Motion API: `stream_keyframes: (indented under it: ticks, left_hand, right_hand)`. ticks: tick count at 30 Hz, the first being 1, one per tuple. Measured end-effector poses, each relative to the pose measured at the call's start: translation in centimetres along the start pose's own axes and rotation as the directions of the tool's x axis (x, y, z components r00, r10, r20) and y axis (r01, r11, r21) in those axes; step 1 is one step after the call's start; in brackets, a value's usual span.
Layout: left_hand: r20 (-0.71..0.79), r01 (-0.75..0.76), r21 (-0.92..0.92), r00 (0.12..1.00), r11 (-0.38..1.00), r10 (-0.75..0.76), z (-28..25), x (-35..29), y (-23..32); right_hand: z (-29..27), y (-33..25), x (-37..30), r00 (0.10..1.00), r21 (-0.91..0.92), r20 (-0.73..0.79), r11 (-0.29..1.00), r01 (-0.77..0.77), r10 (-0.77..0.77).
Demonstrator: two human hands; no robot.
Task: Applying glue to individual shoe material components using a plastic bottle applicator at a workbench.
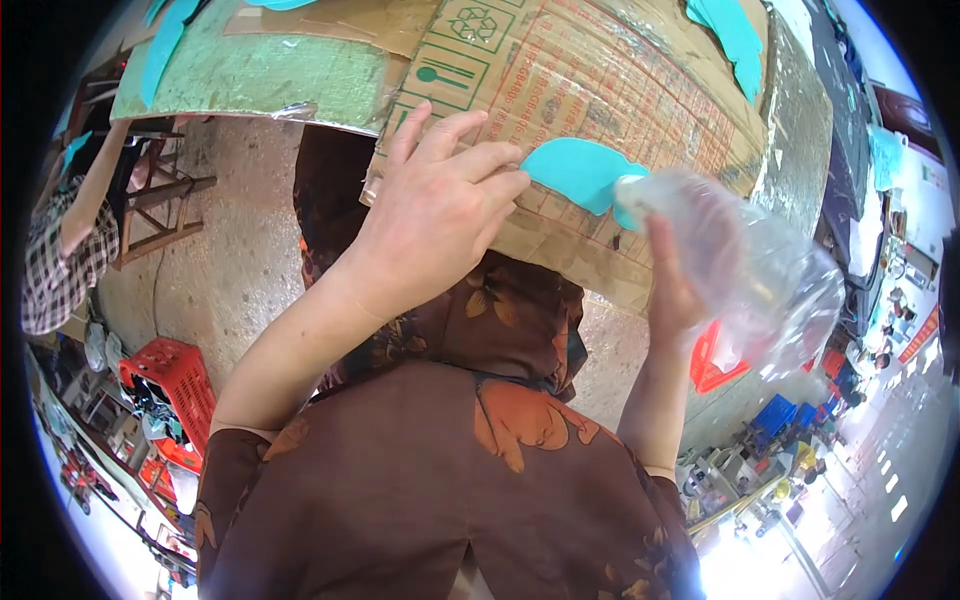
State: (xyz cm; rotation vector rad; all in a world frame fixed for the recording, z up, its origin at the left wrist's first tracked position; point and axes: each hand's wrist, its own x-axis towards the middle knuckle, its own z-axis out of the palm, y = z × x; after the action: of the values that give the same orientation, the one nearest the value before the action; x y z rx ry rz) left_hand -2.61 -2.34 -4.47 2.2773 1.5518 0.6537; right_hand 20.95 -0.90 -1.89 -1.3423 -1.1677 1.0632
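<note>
My worktable [800, 130] fills the top of the frame, covered by a flattened sheet of cardboard [600, 90] with a green mat [260, 75] beside it at upper left. Turquoise cut-out pieces lie on the cardboard, one [575, 172] at centre, another [735, 35] at upper right.

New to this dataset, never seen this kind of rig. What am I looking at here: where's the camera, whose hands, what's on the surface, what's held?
There is no machine: one fisheye camera sits on a person's head and looks down, so straight edges bend near the rim. The forearms rising from the lower edge are the wearer's own. The left hand presses on a turquoise foam piece lying on a flattened cardboard sheet that covers the work surface. The right hand holds a clear plastic bottle, tilted with its mouth at that piece. More turquoise pieces lie farther back. Another person's arm in a checked sleeve shows at the left.
</note>
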Motion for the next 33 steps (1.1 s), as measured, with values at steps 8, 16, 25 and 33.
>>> stream_keyframes:
  ticks: [8,16,25,33]
  left_hand:
    - [-0.045,0.008,-0.069,0.999,0.998,-0.011,-0.2,-0.6,-0.3]
    - [-0.051,0.032,-0.084,0.998,0.996,-0.036,-0.4,-1.0,-0.8]
    - [-0.106,0.039,-0.040,0.993,0.998,-0.043,-0.4,-1.4,-1.8]
    - [-0.090,0.062,-0.046,0.994,0.997,-0.066,-1.1,-1.8,-2.0]
  right_hand:
    - [1.6,0.3,1.4,0.979,-0.331,0.092,0.921,0.203,-0.183]
    - [0.3,-0.3,1.9,0.980,-0.336,0.126,0.922,0.191,-0.157]
    - [0.6,-0.3,2.7,0.957,-0.372,0.268,0.905,0.208,-0.110]
    - [1.7,-2.0,2.5,0.917,-0.412,0.387,0.871,0.267,-0.098]
